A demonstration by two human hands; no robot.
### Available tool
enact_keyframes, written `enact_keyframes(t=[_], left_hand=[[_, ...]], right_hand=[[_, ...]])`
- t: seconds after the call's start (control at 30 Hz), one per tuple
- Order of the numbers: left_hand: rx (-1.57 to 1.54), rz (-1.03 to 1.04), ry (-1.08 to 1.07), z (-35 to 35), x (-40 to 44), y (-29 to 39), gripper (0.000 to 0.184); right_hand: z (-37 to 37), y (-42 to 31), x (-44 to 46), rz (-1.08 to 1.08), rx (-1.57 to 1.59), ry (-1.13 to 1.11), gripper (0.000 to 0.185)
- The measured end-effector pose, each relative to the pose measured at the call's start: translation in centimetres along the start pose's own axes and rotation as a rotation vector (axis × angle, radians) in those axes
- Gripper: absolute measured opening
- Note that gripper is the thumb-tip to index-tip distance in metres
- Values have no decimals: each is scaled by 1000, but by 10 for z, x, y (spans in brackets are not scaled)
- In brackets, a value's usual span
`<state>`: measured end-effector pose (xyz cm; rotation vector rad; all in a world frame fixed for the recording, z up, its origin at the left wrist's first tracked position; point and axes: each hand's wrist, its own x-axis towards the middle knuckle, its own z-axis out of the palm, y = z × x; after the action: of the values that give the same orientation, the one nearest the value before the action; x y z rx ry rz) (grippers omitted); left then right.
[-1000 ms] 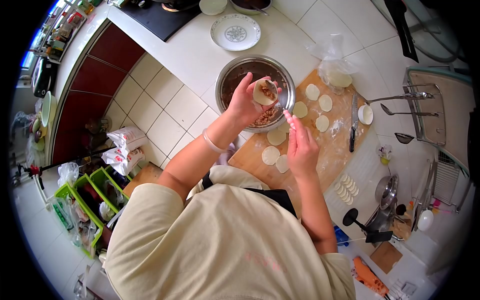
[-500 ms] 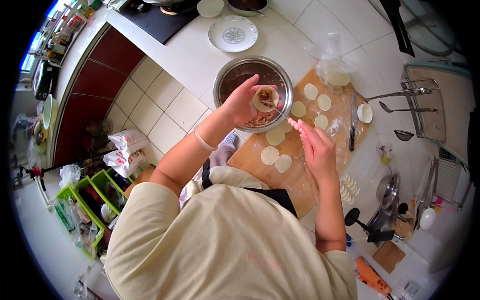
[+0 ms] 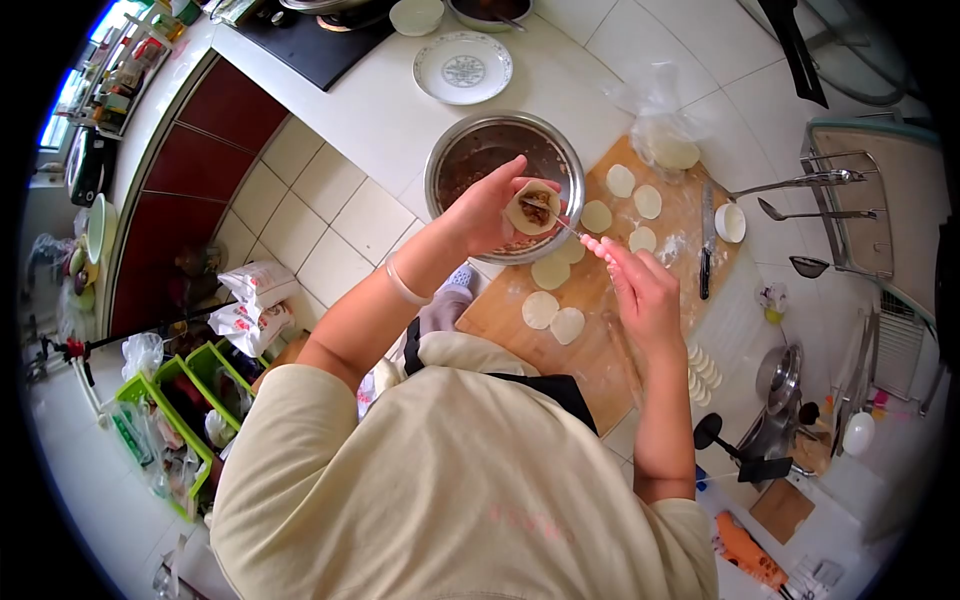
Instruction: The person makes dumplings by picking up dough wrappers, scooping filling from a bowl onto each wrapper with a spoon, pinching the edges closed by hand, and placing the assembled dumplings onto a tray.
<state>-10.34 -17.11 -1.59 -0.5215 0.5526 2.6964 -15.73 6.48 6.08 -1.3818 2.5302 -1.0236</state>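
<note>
My left hand (image 3: pixel 490 208) cups a round dumpling wrapper (image 3: pixel 519 222) over the metal bowl (image 3: pixel 436 165). Brown minced filling (image 3: pixel 540 212) lies in the middle of the wrapper. In my right hand (image 3: pixel 648 300) is a pink-handled spoon (image 3: pixel 598 245), its metal tip touching the filling and partly hidden in it. More minced filling shows inside the bowl below my left hand. Several flat round wrappers (image 3: pixel 567 326) lie on the wooden board (image 3: pixel 490 318) beside the bowl. A rolling pin (image 3: pixel 625 355) rests on the board next to my right forearm.
A knife (image 3: pixel 706 245) and a small white dish (image 3: pixel 731 223) sit at the board's right edge. Folded dumplings (image 3: pixel 704 376) stand in rows right of my forearm. A patterned plate (image 3: pixel 463 68) is behind the bowl. A plastic bag (image 3: pixel 668 140) lies at the board's far corner.
The spoon tip has shifted slightly left within the filling, which looks more spread out. My right hand has moved a little to the right and down; my left hand has barely moved.
</note>
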Motion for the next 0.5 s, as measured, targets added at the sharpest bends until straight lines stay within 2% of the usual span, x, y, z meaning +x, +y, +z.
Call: enact_keyframes(t=[0.07, 0.3, 0.37, 0.5], left_hand=[[-23, 5, 0, -1, 0, 0, 62], [-45, 1, -9, 1, -2, 2, 62], [-72, 0, -30, 2, -3, 2, 62], [-94, 4, -44, -1, -1, 1, 62]], right_hand=[[-1, -1, 0, -20, 28, 67, 27], [-3, -3, 4, 11, 76, 50, 24], [-3, -2, 2, 23, 109, 122, 23], [-1, 1, -1, 35, 152, 65, 22]])
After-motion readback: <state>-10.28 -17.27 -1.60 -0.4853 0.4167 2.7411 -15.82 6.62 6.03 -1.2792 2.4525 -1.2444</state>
